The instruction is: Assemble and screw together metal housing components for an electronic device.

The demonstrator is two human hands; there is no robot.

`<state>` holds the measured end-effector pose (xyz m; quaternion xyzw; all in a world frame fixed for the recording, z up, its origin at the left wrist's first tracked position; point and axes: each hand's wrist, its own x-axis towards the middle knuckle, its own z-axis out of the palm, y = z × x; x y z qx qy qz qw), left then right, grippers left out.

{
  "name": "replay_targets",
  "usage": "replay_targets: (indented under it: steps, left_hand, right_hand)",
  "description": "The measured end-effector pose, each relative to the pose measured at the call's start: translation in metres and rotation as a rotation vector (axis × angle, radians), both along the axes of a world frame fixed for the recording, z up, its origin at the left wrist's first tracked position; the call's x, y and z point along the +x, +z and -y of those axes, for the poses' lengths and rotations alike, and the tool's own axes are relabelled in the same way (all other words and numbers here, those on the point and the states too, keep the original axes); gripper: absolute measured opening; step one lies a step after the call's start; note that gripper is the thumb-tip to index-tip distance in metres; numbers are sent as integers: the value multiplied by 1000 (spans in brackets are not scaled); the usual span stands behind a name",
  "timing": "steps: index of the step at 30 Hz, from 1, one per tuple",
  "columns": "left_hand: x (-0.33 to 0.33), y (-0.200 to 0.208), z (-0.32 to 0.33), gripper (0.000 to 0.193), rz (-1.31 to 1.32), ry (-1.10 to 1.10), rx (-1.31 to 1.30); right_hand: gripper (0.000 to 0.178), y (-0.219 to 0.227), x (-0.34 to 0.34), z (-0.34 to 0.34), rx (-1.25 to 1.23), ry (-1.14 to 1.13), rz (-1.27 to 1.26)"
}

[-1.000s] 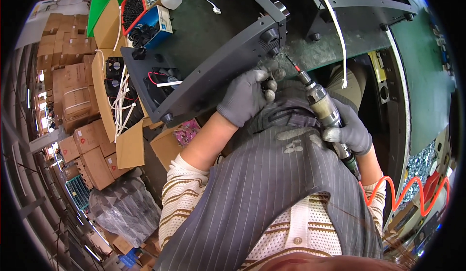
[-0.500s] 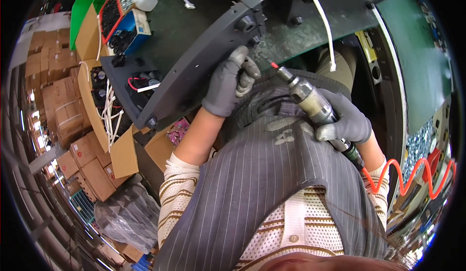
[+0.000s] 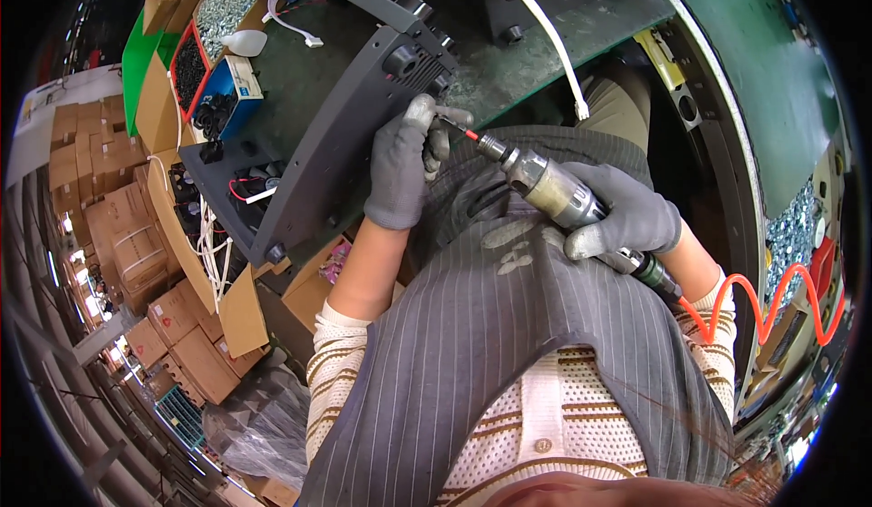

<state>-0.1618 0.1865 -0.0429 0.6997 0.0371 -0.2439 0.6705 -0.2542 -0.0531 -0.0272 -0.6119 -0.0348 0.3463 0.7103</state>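
My right hand (image 3: 631, 214), in a grey glove, is wrapped round a pneumatic screwdriver (image 3: 550, 189) fed by a coiled orange air hose (image 3: 763, 323). The tool points up and left, and its thin bit with a red collar reaches the fingertips of my left hand (image 3: 398, 169). Those gloved fingers are pinched together beside the bit's tip; whatever small thing they hold is hidden. Just beyond my left hand a black metal casing (image 3: 329, 130) stands tilted on the bench, with round black feet (image 3: 402, 60) along its near face.
A white cable (image 3: 543, 25) hangs over the green bench top (image 3: 504, 84). Left of the casing are a red bin of black screws (image 3: 190, 73), a blue box (image 3: 243, 89), a white bottle (image 3: 245, 44) and an open carton with white cables (image 3: 213, 253). Stacked cartons (image 3: 132, 234) stand farther left.
The screwdriver's bit has come left to my left fingertips, where before there was a gap between them. The whole scene has shifted slightly left in view.
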Motion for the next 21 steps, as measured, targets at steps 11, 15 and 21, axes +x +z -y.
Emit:
replay_targets:
  steps: [11, 15, 21]
  left_hand:
    - [-1, 6, 11, 44, -179, 13, -266]
    - [-3, 6, 10, 45, -77, -33, -256]
    - [-5, 5, 1, 47, 63, -140, -182]
  right_hand:
    - [57, -10, -2, 3, 103, -32, -44]
    - [61, -16, 2, 6, 123, -2, 22]
    - [62, -10, 4, 7, 420, 8, -163]
